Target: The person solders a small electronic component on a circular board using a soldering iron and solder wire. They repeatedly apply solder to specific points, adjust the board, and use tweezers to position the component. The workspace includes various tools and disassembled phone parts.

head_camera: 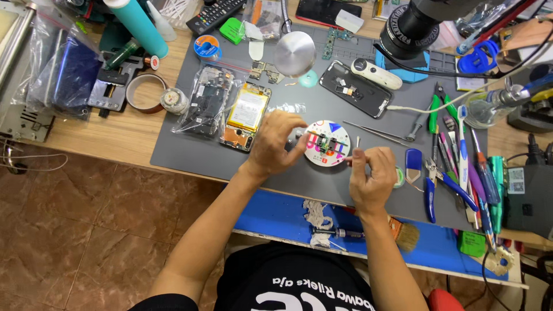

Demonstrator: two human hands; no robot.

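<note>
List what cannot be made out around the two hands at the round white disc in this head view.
- Left hand: its fingertips cover the round white disc's left rim, so its grip is hidden.
- Small dark part on the disc: too small to identify.
- Right hand: its curled fingers hide most of a thin tool; the tip is too fine to tell.

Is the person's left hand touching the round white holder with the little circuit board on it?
Touching. The head view shows the left hand resting its fingertips on the left edge of the round white holder, with no grey mat visible between them.
</note>
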